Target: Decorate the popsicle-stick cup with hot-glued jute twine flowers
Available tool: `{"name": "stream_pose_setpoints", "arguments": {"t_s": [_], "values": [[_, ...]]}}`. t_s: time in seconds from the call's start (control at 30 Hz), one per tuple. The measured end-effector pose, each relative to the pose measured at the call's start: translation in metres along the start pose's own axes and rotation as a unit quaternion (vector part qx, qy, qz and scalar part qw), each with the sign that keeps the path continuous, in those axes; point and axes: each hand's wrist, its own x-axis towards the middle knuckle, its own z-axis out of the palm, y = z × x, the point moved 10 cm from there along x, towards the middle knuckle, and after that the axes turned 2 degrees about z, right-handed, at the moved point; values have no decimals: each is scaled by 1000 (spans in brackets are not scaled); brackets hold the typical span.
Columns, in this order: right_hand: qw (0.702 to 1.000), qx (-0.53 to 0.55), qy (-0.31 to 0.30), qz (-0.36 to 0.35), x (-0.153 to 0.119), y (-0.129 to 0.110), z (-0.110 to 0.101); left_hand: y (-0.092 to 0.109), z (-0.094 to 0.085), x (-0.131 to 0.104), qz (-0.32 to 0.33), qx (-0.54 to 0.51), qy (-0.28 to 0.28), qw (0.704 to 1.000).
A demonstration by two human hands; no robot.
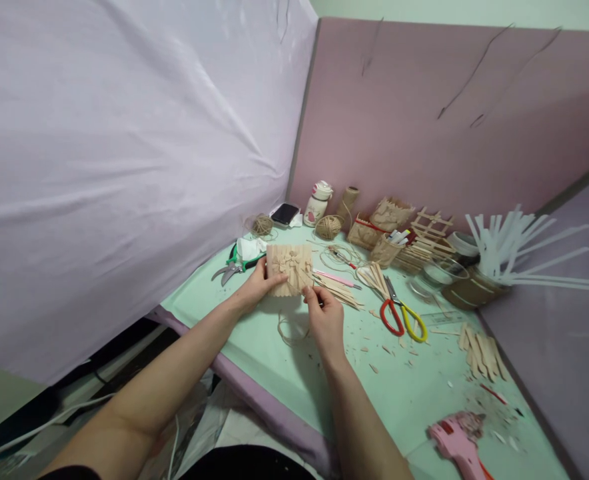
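Note:
My left hand grips the left side of a craft-stick panel, its thumb lying over the front. Raised figures cut from pale wood decorate the panel, which is tilted up above the table. At its lower right corner is my right hand, fingers pinched together. Whatever sits between those fingertips is too small to make out; a dark spot shows by the palm. Below the panel lies a loop of twine. Right of it are a pink pen-like tool and thin wood strips.
Green-handled pruning shears lie left. Scissors with red and yellow handles, craft sticks and a pink glue gun are to the right. A bottle, twine ball and glue-stick holder stand behind. Wood scraps dot the table.

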Motion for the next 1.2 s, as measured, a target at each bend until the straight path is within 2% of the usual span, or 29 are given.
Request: {"name": "stream_pose_setpoints", "arguments": {"t_s": [0.67, 0.77, 0.87, 1.07, 1.2], "values": [[998, 16, 46, -31, -1, -5, -10, -5, -2, 1, -4, -5, 5, 1000], [997, 18, 68, -39, -3, -7, -15, -6, -1, 1, -8, -10, 4, 1000], [993, 4, 92, -74, -4, -13, -19, -5, 0, 1, -9, -13, 5, 1000], [960, -128, 95, -231, -14, -36, -9, -3, -2, 1, -1, 4, 13, 1000], [936, -202, 104, -268, -18, -41, -5, -4, -2, 1, 0, 11, 9, 1000]]}}
